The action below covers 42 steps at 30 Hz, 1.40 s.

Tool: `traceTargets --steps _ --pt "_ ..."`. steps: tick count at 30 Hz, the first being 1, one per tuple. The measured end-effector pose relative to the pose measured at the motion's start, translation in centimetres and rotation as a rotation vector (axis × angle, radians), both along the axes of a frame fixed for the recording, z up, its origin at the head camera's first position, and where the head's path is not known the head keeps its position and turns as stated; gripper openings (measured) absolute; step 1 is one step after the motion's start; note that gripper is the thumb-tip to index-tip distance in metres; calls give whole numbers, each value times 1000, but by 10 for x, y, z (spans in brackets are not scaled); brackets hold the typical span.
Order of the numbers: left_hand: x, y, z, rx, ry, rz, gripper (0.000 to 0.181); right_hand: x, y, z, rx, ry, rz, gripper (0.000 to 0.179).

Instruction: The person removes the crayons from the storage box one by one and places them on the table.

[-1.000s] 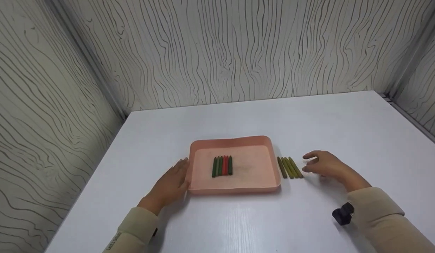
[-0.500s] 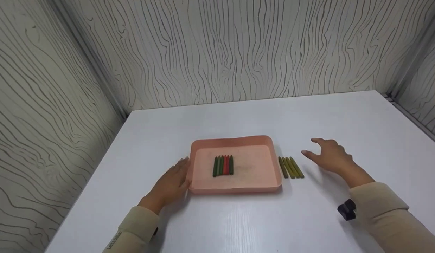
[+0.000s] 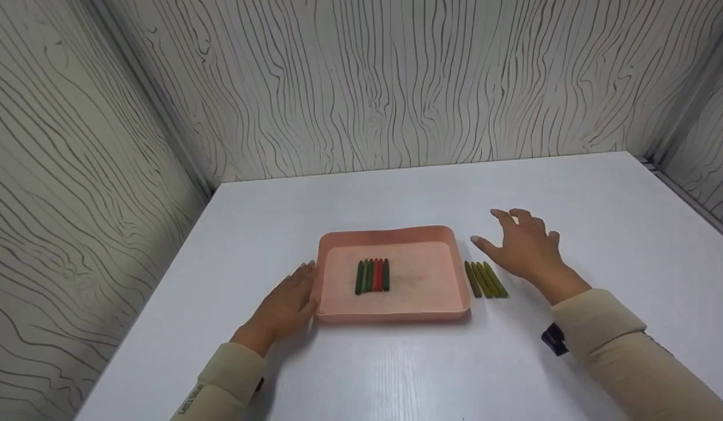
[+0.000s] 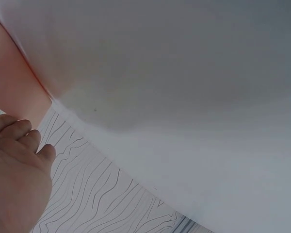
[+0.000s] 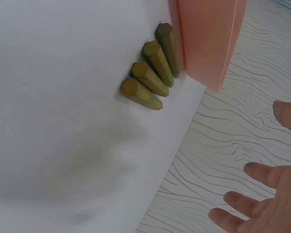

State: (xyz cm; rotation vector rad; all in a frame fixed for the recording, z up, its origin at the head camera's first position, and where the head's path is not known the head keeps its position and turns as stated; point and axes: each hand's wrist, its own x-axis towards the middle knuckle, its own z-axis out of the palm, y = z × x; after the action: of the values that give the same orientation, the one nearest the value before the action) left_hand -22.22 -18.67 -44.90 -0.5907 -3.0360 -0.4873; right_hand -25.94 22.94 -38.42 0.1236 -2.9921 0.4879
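A shallow pink tray [image 3: 428, 280] lies on the table, with a row of green crayons [image 3: 361, 278] and red crayons [image 3: 378, 275] standing side by side inside it. My left hand [image 3: 285, 304] rests against the tray's left wall, fingers fairly straight. To the right of the tray, several olive-yellow crayons [image 3: 485, 279] lie in a slanted row on the table; the right wrist view shows the same yellow crayons [image 5: 148, 77] close by the tray wall. My right hand [image 3: 525, 245] hovers above and behind them, fingers spread, holding nothing.
The white table [image 3: 396, 368] extends around the tray on all sides. Behind it rises a back wall [image 3: 384, 88] with a wood-grain pattern, and a similar side wall [image 3: 75, 193] stands at the left.
My right hand has risen from beside the yellow crayons, turned with fingers spreading, then shifted left toward the tray. My left hand, the tray and the crayons stay put.
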Motion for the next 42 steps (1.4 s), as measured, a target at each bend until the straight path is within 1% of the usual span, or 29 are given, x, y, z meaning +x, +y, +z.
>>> traceTargets --steps 4,7,12,16,23,29,32,36,42 --pt "0 0 1 -7 -2 3 56 -2 -16 5 6 29 34 81" --pt "1 0 2 -7 0 -6 56 -3 -28 6 9 42 61 81" --pt "0 -1 2 -6 4 -28 56 -6 -48 6 3 55 99 80" --pt "0 0 2 -11 -6 -31 56 -6 -65 3 7 57 120 79" --pt "0 0 2 -7 -8 -26 56 -6 -95 -10 9 52 157 75" --pt "1 -2 2 4 3 -35 56 -6 -115 -22 15 44 177 70" --pt "1 -3 2 7 9 -37 56 -5 -123 -26 47 31 198 70" --pt "0 -3 2 -3 -1 -30 56 -3 -129 -31 96 7 211 71" --pt "0 -1 3 8 -14 -23 56 -4 -137 -40 66 -9 214 67"
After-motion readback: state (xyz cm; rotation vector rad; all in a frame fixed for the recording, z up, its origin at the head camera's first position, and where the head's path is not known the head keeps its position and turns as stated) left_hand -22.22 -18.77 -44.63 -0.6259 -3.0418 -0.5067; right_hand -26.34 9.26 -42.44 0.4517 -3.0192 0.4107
